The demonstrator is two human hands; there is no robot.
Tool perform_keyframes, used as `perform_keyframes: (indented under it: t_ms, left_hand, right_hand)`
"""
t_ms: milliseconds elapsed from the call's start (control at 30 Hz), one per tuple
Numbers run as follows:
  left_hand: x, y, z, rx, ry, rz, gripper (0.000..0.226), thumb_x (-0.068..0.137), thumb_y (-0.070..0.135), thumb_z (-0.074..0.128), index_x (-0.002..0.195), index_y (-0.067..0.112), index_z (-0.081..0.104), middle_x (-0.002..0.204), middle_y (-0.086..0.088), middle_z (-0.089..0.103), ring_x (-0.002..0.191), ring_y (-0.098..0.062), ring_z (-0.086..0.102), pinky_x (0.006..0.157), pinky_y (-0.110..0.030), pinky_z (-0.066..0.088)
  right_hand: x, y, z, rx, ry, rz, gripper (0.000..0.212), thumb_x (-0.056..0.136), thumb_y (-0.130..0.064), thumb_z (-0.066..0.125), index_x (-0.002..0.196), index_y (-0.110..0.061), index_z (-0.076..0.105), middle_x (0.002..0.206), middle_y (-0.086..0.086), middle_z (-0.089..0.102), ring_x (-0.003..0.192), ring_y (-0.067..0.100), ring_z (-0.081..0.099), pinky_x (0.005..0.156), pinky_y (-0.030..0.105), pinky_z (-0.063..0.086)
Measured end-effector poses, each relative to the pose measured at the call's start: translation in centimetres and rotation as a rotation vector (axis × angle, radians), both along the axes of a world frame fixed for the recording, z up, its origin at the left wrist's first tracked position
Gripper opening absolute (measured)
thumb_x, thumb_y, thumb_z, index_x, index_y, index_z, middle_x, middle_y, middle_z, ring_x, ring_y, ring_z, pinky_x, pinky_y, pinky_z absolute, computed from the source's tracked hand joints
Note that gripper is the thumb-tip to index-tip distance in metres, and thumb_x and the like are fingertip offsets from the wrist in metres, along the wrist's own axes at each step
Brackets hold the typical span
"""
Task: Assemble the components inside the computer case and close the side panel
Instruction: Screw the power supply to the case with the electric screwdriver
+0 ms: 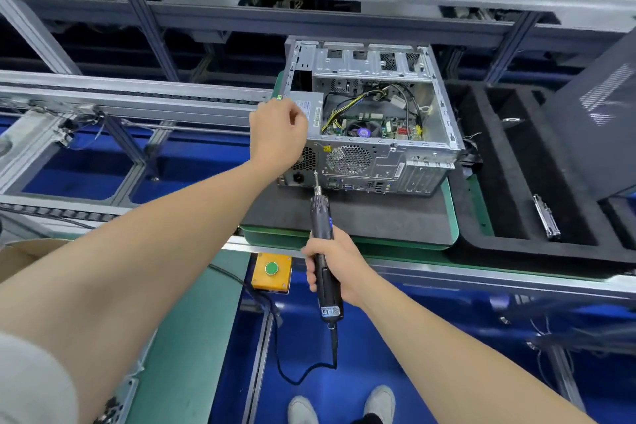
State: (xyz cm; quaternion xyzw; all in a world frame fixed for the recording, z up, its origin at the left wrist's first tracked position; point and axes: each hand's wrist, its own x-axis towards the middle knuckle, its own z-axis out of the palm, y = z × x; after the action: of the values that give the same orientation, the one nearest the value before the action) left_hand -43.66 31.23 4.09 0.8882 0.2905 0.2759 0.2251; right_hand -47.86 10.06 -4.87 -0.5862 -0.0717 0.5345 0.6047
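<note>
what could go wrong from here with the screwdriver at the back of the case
1. The electric screwdriver, gripped low by the right hand, has its bit against the computer case rear panel. It might slip and scratch the metal.
2. Only the left hand holds the power supply. If it shifts, the screw holes may misalign.
3. The loose cables inside might get pinched later.
</note>
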Motion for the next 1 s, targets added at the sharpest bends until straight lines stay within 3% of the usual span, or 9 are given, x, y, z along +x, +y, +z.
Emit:
perform_keyframes:
  t_ms: [67, 167, 400, 533, 667, 800, 867, 933, 1000]
  left_hand:
    - [0.8, 0.6, 0.2, -0.11, 0.052, -0.089, 0.026, 0.097, 0.014, 0.046, 0.102, 0.017, 0.071, 0.11, -0.001, 0.069, 0.107, -0.024, 0.058, 0.099, -0.042, 0.043]
    - [2.1, 1.5, 0.3, -0.113, 0.171, -0.209, 0.034, 0.103, 0.007, 0.041, 0.121, 0.012, 0.07, 0.131, -0.01, 0.065, 0.121, -0.026, 0.058, 0.102, -0.038, 0.046]
    - [7.1, 3.9, 1.1, -0.034, 0.371, -0.315, 0.042, 0.106, 0.015, 0.039, 0.146, 0.008, 0.05, 0.15, -0.014, 0.048, 0.132, -0.032, 0.052, 0.11, -0.041, 0.042]
    - [10.9, 5.1, 1.6, 0.017, 0.57, -0.296, 0.042, 0.107, 0.026, 0.036, 0.139, 0.006, 0.054, 0.14, -0.019, 0.057, 0.125, -0.037, 0.054, 0.103, -0.044, 0.046]
    - [14.4, 6.0, 2.7, 0.112, 0.869, -0.306, 0.041, 0.103, 0.031, 0.038, 0.117, 0.004, 0.065, 0.127, -0.02, 0.065, 0.103, -0.034, 0.058, 0.096, -0.043, 0.051]
    - [17.6, 7.3, 3.3, -0.182, 1.121, -0.36, 0.047, 0.099, 0.039, 0.036, 0.123, 0.009, 0.063, 0.127, -0.018, 0.062, 0.105, -0.029, 0.058, 0.098, -0.042, 0.046]
    - [19.0, 7.9, 3.4, -0.202, 1.231, -0.343, 0.048, 0.09, 0.046, 0.037, 0.116, 0.016, 0.066, 0.119, -0.013, 0.062, 0.103, -0.03, 0.06, 0.104, -0.045, 0.046]
    - [20.2, 8.3, 2.9, -0.192, 1.3, -0.332, 0.039, 0.087, 0.048, 0.044, 0.1, 0.017, 0.065, 0.105, -0.012, 0.061, 0.086, -0.027, 0.056, 0.098, -0.041, 0.049]
    - [21.4, 8.9, 1.9, -0.144, 1.358, -0.328, 0.046, 0.089, 0.051, 0.054, 0.116, 0.013, 0.057, 0.117, -0.013, 0.058, 0.095, -0.029, 0.057, 0.098, -0.042, 0.049]
  right_hand:
    - [0.4, 0.0, 1.5, 0.033, -0.047, 0.001, 0.029, 0.079, -0.009, 0.071, 0.095, -0.015, 0.048, 0.068, 0.016, 0.053, 0.053, 0.027, 0.05, 0.053, 0.036, 0.047]
    - [2.8, 1.6, 5.2, 0.094, -0.141, -0.044, 0.024, 0.081, -0.007, 0.069, 0.093, -0.015, 0.05, 0.068, 0.016, 0.053, 0.052, 0.026, 0.05, 0.051, 0.035, 0.047]
    - [11.9, 6.6, 12.6, 0.08, -0.405, -0.22, 0.015, 0.088, -0.005, 0.069, 0.094, -0.011, 0.056, 0.076, 0.011, 0.059, 0.053, 0.03, 0.061, 0.049, 0.036, 0.052]
    - [16.7, 8.8, 13.1, 0.042, -0.444, -0.222, 0.013, 0.082, -0.008, 0.071, 0.09, -0.008, 0.059, 0.082, 0.014, 0.061, 0.058, 0.031, 0.068, 0.057, 0.039, 0.056]
    - [20.2, 10.6, 11.9, 0.005, -0.416, -0.175, 0.019, 0.081, -0.005, 0.068, 0.097, 0.0, 0.058, 0.064, 0.016, 0.061, 0.056, 0.035, 0.068, 0.06, 0.043, 0.058]
    - [21.9, 11.5, 10.5, -0.012, -0.394, -0.191, 0.035, 0.081, -0.009, 0.068, 0.112, 0.006, 0.059, 0.061, 0.016, 0.067, 0.062, 0.042, 0.073, 0.062, 0.043, 0.06]
    - [22.0, 11.5, 10.0, -0.017, -0.37, -0.218, 0.03, 0.08, -0.011, 0.068, 0.104, 0.007, 0.061, 0.066, 0.022, 0.069, 0.064, 0.044, 0.075, 0.06, 0.042, 0.06]
    - [21.8, 11.4, 9.6, -0.02, -0.346, -0.251, 0.023, 0.078, -0.014, 0.068, 0.094, 0.003, 0.062, 0.07, 0.026, 0.07, 0.063, 0.045, 0.074, 0.057, 0.04, 0.059]
    - [21.5, 11.1, 9.1, -0.034, -0.347, -0.275, 0.017, 0.077, -0.015, 0.068, 0.086, -0.002, 0.063, 0.071, 0.027, 0.071, 0.061, 0.045, 0.073, 0.057, 0.037, 0.056]
